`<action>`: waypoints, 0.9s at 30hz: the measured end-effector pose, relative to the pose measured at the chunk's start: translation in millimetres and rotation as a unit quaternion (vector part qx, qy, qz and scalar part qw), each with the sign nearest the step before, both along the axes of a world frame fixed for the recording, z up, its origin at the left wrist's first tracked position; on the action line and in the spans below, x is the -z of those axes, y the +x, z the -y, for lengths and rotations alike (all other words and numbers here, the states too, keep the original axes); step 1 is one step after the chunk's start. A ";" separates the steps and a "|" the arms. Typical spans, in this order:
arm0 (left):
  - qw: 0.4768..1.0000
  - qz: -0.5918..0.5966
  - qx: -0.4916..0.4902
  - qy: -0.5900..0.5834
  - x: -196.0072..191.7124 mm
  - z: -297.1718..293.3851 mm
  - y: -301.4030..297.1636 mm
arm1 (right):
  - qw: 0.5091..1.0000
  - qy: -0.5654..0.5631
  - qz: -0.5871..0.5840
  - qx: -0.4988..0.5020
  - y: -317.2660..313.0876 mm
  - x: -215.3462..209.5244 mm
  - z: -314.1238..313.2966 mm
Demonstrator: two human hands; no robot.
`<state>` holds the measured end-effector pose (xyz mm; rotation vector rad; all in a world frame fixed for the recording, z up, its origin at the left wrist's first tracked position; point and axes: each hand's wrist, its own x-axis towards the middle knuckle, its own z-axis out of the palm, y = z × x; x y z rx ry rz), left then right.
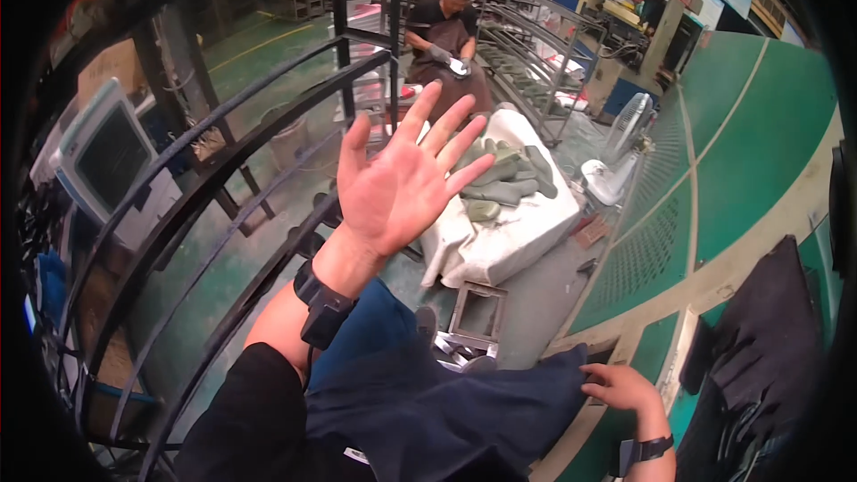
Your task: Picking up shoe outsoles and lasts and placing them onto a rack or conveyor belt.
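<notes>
My left hand (393, 187) is raised in the middle of the view, palm toward me, fingers spread and nothing in it. A black band with a small box (323, 311) circles that wrist. Low on the right, my right hand (620, 386) has its fingers bent at the outer edge of a dark blue apron (446, 411), which is drawn out sideways toward it. The fingertips meet the cloth there, though the exact grip is small in view. Another band (650, 448) sits on the right wrist. Beyond the left hand, grey-green boot-like pieces (509, 180) lie heaped on a white-covered table (500, 245).
Black curved rails (223, 147) run along the left, with a monitor (112, 156) behind them. A person (446, 31) in gloves sits beyond the table, handling a white item. A fan (616, 152), green panels (656, 214) and a hanging dark cloth (759, 348) line the right. A metal frame (479, 312) stands near my feet.
</notes>
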<state>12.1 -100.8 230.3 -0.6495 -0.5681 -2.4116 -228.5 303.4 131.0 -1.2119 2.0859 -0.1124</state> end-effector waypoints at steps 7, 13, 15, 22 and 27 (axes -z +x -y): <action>0.971 -0.014 0.151 -0.186 -43.7 -106.2 -4.4 | 1.000 -0.017 0.003 0.006 -1.7 8.4 -2.1; 0.959 -0.090 0.132 -0.234 -53.7 -155.9 -12.9 | 1.000 0.012 0.001 0.002 2.1 -0.6 5.0; 0.958 -0.084 0.138 -0.238 -58.5 -159.6 -17.2 | 1.000 0.005 -0.021 -0.001 1.1 -3.5 7.2; 0.960 -0.042 0.151 -0.232 -54.6 -178.7 -23.0 | 0.999 -0.017 -0.025 -0.023 -3.8 -2.3 1.8; 0.970 0.025 0.108 -0.215 -59.7 -188.8 -16.5 | 1.000 0.009 -0.009 -0.017 -4.4 -1.1 0.7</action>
